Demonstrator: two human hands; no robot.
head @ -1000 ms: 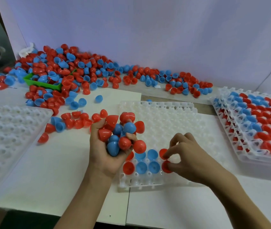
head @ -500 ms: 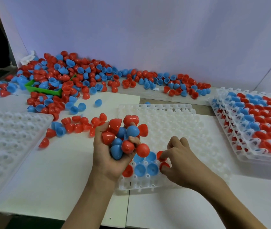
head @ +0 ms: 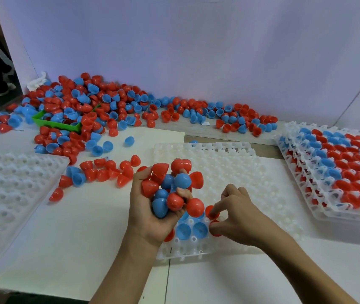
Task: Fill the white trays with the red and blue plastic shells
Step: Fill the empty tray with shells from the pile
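Left hand (head: 152, 207) is clutching a whole bunch of shells (head: 172, 185) over the middle tray (head: 229, 172) (barely filled). Right hand (head: 236, 213) pinches a red shell (head: 213, 212) into a pocket. I'd seat it fully before letting go.

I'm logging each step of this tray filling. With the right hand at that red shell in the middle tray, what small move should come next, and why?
Probably press the red plastic shell down into its cup: the right hand pinches it over the white middle tray, beside seated blue shells. The left hand holds a cluster of shells.
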